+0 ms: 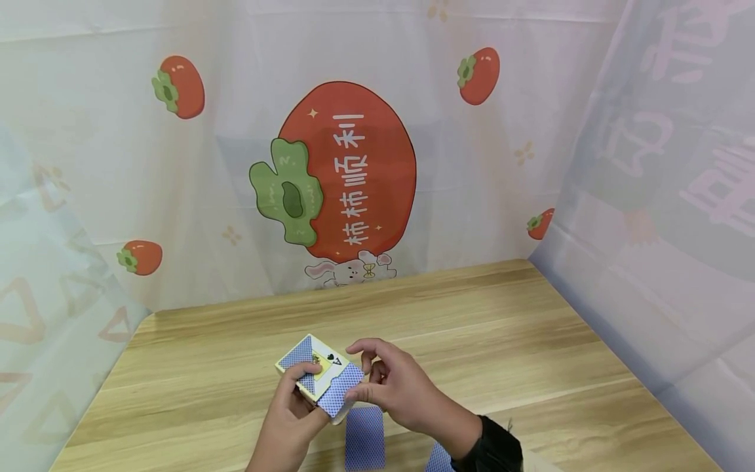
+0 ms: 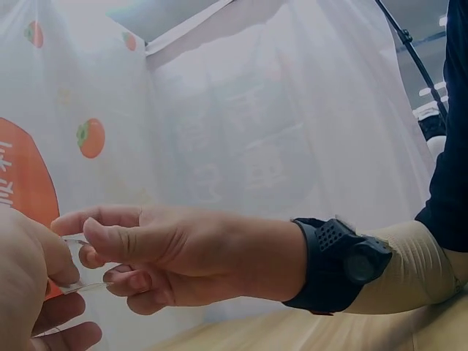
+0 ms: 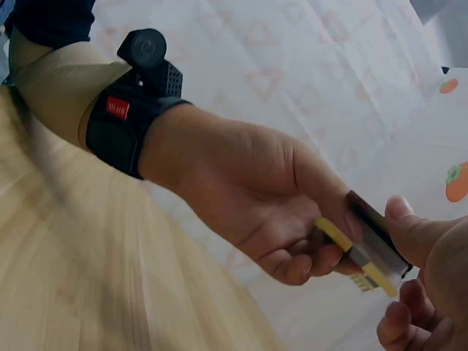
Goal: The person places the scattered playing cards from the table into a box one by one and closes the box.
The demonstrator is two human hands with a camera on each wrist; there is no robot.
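In the head view a playing-card box, printed with blue checks and an ace of spades, is tilted above the table. My left hand grips it, thumb across the printed face. Blue-backed playing cards protrude from the box's lower right end. My right hand pinches at these cards with the thumb on their edge; its index finger reaches over the box's upper corner. The right wrist view shows the box edge-on between my left hand and right hand.
A blue-backed card lies on the wooden table below the hands. Another blue-backed card is partly hidden by the right wrist's dark band. A printed white curtain stands behind the table and along its sides.
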